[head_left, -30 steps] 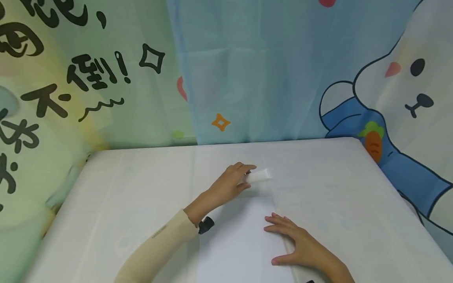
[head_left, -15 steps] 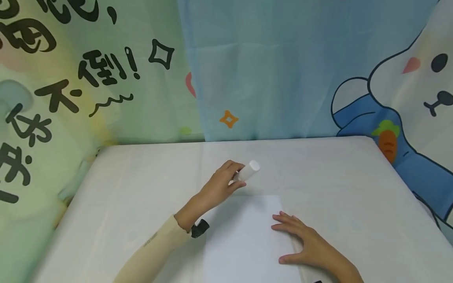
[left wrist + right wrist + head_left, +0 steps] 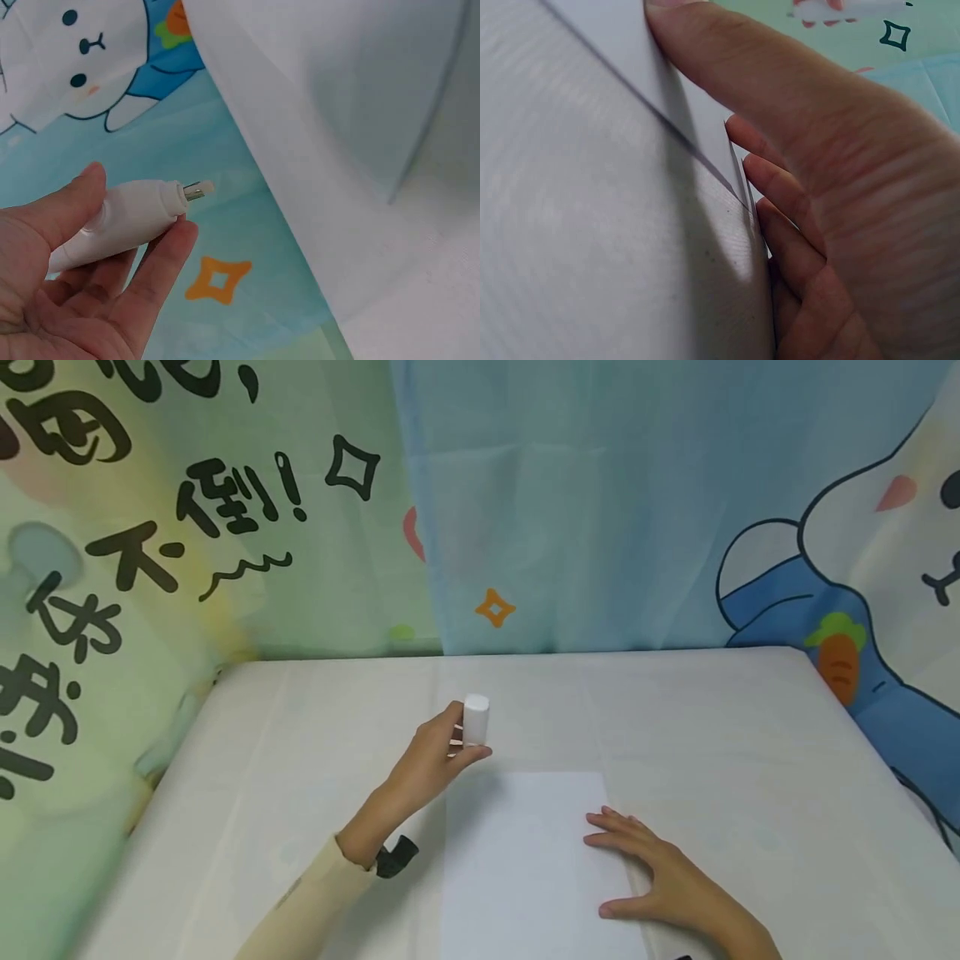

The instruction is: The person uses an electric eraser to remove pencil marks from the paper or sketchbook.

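Note:
Raised above the far end of a white sheet of paper [image 3: 525,860], my left hand [image 3: 427,756] grips a white electric eraser [image 3: 476,720] between thumb and fingers. In the left wrist view the electric eraser [image 3: 127,217] has a thick rounded body, a small bump by the thumb, and a metal holder with a short white tip. My right hand [image 3: 660,877] rests at the paper's right edge, thumb and fingers spread. The right wrist view shows the thumb [image 3: 727,45] extended over the paper [image 3: 697,105].
A white cloth [image 3: 315,710] covers the table under the paper. Behind it hangs a printed curtain [image 3: 600,527] with a cartoon animal, a carrot and black lettering. A dark strap [image 3: 396,857] circles my left wrist.
My left hand has moved left with the electric eraser and turned it from lying sideways to nearly upright. The right hand stays at the paper's edge. The head view has shifted slightly.

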### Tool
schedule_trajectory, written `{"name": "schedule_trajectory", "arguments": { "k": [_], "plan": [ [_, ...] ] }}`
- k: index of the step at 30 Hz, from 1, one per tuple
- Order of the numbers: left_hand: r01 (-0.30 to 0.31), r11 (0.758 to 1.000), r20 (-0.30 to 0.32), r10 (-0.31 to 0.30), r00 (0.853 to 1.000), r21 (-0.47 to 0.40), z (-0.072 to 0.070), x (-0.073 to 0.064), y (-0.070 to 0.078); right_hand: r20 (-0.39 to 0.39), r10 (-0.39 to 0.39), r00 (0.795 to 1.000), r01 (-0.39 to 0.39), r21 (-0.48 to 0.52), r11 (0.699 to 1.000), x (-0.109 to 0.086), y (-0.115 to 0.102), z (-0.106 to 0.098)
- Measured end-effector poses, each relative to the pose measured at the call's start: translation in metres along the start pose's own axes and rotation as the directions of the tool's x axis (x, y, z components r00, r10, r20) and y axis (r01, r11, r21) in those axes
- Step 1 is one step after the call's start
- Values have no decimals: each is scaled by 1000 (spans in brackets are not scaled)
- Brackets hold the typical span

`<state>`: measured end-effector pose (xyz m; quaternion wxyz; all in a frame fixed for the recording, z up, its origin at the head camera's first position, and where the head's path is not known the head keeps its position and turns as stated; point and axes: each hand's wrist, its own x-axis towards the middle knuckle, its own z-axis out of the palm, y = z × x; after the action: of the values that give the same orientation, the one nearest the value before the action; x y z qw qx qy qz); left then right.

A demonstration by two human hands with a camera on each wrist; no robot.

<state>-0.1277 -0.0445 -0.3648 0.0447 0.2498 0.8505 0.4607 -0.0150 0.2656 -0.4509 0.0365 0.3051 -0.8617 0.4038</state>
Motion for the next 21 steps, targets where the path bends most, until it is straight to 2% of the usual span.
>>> {"name": "schedule_trajectory", "arguments": {
  "k": [2,5,12,16,21],
  "plan": [
    [40,999,-24,-40,999,3,-4,-4,-3,2,-3,1000,3,-4,1000,1,0,-1],
    [67,998,-73,-67,995,-2,-8,-10,-7,5,-8,1000,8,-10,1000,4,-1,-1],
    [23,999,-142,-29,989,-39,-8,-22,-22,5,-7,1000,7,-12,1000,3,-2,-2],
    [81,993,-153,-94,984,-92,-7,-30,-28,6,-6,1000,6,-19,1000,1,0,-1],
    [172,973,-149,-195,969,-155,-7,-38,-37,6,-17,1000,17,-26,1000,2,0,1]
  ]
}}
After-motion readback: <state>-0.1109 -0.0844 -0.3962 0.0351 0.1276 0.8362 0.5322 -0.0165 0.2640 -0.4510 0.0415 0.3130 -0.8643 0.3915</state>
